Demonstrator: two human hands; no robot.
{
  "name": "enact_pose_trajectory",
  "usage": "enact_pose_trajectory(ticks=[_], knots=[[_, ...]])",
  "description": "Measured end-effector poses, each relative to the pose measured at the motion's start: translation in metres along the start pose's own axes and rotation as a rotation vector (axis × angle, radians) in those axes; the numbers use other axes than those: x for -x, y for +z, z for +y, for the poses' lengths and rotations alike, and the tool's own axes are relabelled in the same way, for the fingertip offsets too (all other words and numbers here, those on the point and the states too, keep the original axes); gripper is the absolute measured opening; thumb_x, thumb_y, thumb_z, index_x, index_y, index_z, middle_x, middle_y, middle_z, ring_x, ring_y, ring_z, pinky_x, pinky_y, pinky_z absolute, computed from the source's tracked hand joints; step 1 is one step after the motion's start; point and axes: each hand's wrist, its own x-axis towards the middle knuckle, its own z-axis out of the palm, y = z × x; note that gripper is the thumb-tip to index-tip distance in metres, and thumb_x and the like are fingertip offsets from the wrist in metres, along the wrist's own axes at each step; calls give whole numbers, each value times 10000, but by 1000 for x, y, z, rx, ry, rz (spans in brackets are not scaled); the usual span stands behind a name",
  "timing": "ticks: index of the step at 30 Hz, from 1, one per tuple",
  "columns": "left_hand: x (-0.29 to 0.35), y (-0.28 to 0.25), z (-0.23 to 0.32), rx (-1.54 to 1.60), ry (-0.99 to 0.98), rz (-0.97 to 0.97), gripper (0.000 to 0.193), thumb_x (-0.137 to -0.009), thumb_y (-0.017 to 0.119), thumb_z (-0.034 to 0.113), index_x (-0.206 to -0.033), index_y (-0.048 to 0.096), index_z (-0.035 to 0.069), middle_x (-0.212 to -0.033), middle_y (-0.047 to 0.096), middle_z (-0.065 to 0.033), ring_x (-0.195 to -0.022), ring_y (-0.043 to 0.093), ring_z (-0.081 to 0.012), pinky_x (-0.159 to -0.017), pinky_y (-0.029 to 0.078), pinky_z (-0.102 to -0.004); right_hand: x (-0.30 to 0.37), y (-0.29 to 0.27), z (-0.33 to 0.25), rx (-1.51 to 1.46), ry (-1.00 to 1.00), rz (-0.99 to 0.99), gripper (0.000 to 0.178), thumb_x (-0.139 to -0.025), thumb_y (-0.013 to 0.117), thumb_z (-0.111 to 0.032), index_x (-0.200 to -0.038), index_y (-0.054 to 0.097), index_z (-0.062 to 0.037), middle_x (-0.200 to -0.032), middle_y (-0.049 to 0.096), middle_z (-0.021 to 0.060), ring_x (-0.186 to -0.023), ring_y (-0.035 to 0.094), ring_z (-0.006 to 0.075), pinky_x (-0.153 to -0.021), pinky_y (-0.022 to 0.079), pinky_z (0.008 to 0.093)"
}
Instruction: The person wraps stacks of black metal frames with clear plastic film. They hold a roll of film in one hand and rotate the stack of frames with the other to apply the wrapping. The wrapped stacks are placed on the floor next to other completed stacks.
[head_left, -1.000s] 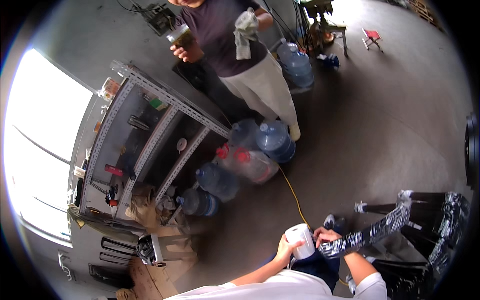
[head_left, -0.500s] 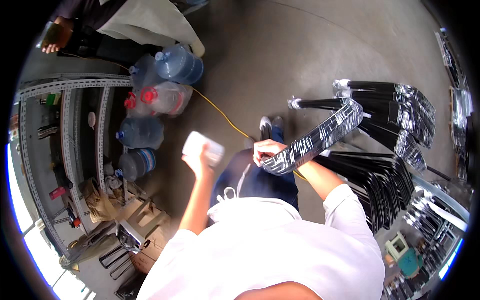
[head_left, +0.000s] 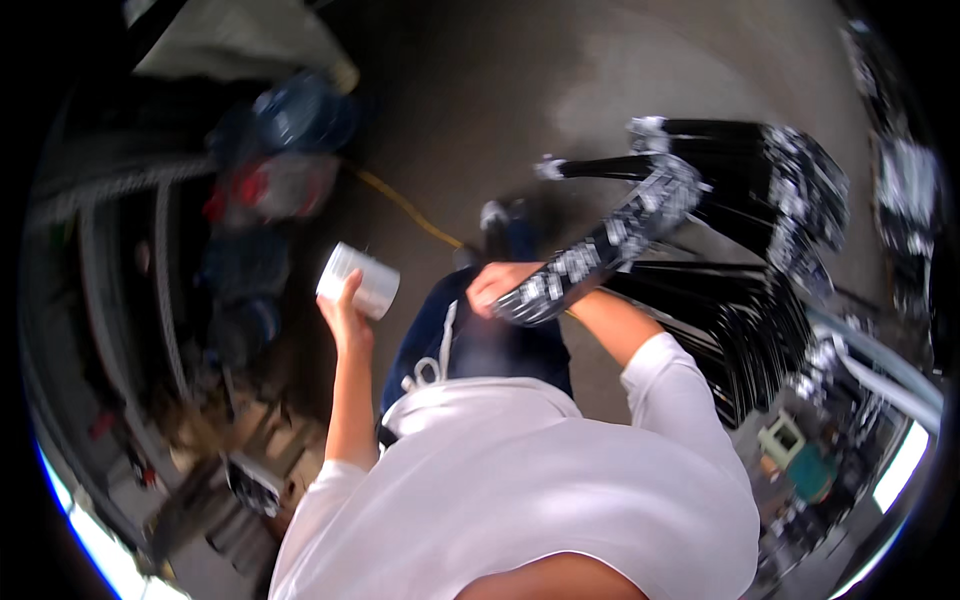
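Observation:
My left hand (head_left: 345, 322) is wrapped round a white roll of plastic film (head_left: 375, 285), held out to the left of my legs. My right hand (head_left: 500, 286) closes on the lower end of a black tube bundle (head_left: 590, 258) wound in shiny clear film. That bundle slants up and away to the right, and part of my right forearm passes behind it. Beyond it lie more black bundles (head_left: 735, 185) with film-wrapped ends. Closer to my right arm, several black bent tubes (head_left: 735, 325) stand in a row.
Large blue water jugs (head_left: 300, 112) and a clear jug with red (head_left: 290, 185) are on the left by a metal shelf rack (head_left: 120, 188). A yellow cable (head_left: 405, 207) runs along the floor. At lower right is a beige stool-like object (head_left: 782, 440) beside something green (head_left: 810, 475).
The view has shifted and blurred. My left hand has moved the roll left, away from the bundle. My right hand still grips the bundle's lower end.

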Motion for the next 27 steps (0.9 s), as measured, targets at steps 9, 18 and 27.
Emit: enact_pose_trajectory(ticks=[9,18,27], knots=[[8,29,12,-30,-11,-458,526,-696,659,184,-1145,441,19,-1044,524,-107,-984,512,-226,-864,402,-368,-7,5,-8,-359,-349,-14,650,-928,271,-454,-557,587,-24,-599,577,79,-687,579,200,-759,422,308],[29,45,58,199,-56,-727,619,-784,488,426,-1232,386,12,-1125,505,-169,-1000,514,-310,-875,412,-426,20,35,-38,-1002,-1193,1130,552,-832,407,-572,-962,566,-60,-943,604,85,-864,589,209,-755,485,377],[55,83,52,150,-142,-1006,656,-799,475,493,-1223,396,-1,-1086,538,-171,-972,546,-299,-839,443,-412,61,31,-41,-909,-1042,1412,307,-806,617,-262,-932,556,11,-845,620,147,-784,617,249,-709,501,359]])
